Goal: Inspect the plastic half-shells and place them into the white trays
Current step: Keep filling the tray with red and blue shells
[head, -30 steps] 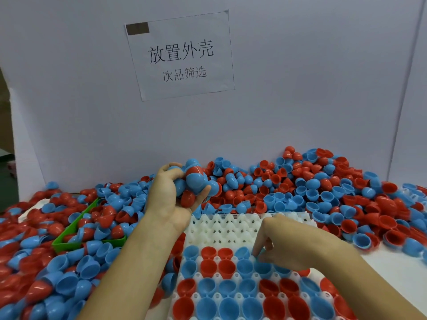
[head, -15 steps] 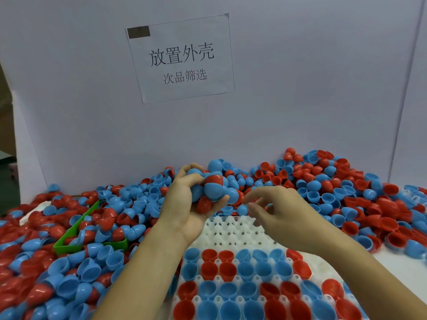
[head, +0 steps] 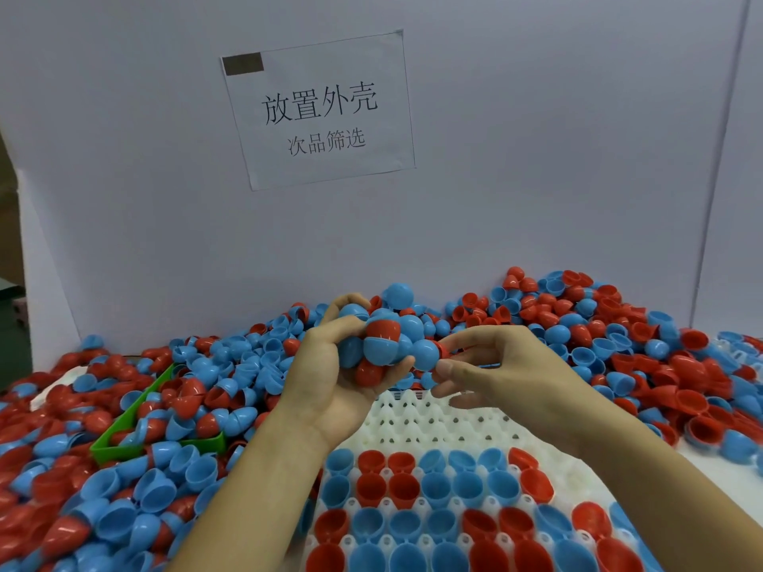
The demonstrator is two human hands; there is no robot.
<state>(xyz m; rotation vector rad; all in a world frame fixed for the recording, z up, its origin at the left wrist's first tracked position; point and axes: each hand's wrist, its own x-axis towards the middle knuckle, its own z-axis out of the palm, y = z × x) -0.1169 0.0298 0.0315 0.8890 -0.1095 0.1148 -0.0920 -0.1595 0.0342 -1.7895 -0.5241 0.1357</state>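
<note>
left hand is up, palm facing right, fingers and thumb curled around a clutch of half-shells. right hand is level beside it, thumb and fingertips pinching the blue shell at the cluster's right edge.

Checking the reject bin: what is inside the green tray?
The green tray holds red and blue half-shells. Heaped shells cover its floor and far end, so anything beneath them is hidden.

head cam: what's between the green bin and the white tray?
In the head view, the left forearm crosses between green bin and white tray, over loose half-shells.
</note>
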